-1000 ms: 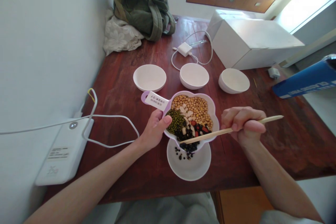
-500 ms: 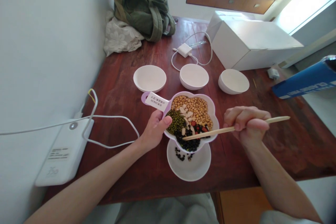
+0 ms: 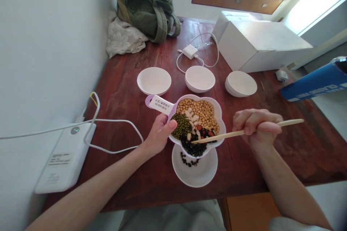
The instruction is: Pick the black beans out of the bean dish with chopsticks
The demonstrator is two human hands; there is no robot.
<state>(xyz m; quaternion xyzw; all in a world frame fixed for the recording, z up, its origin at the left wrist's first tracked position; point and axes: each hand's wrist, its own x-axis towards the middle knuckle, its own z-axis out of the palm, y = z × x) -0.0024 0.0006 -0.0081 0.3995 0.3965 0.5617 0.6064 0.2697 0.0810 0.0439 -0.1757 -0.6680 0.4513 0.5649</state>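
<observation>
My left hand (image 3: pixel 162 131) grips the left rim of a flower-shaped bowl (image 3: pixel 223 130) with a purple edge and a labelled handle. Inside lie yellow soybeans (image 3: pixel 203 110), green mung beans (image 3: pixel 180 125), black beans (image 3: pixel 196 149), pale peanuts or seeds (image 3: pixel 191 115) and a few red pieces. Closed around wooden chopsticks (image 3: pixel 230 134), my right hand (image 3: pixel 257 126) is to the right of the bowl; the tips touch the black beans. Directly below and partly covered by the flower-shaped bowl, a white bowl (image 3: pixel 195 178) holds several black beans (image 3: pixel 187 161).
Three white bowls (image 3: pixel 154 81) (image 3: pixel 200 79) (image 3: pixel 241 84) stand in a row beyond. Behind them are a charger with cable (image 3: pixel 190 51), a white box (image 3: pixel 262 45) and a green bag (image 3: pixel 146 7). A power bank (image 3: pixel 61 162) lies left, a blue cylinder (image 3: pixel 314 81) right.
My right hand and the chopsticks have shifted slightly right, the tips still among the black beans. More black beans show in the white bowl below. My left hand keeps its hold.
</observation>
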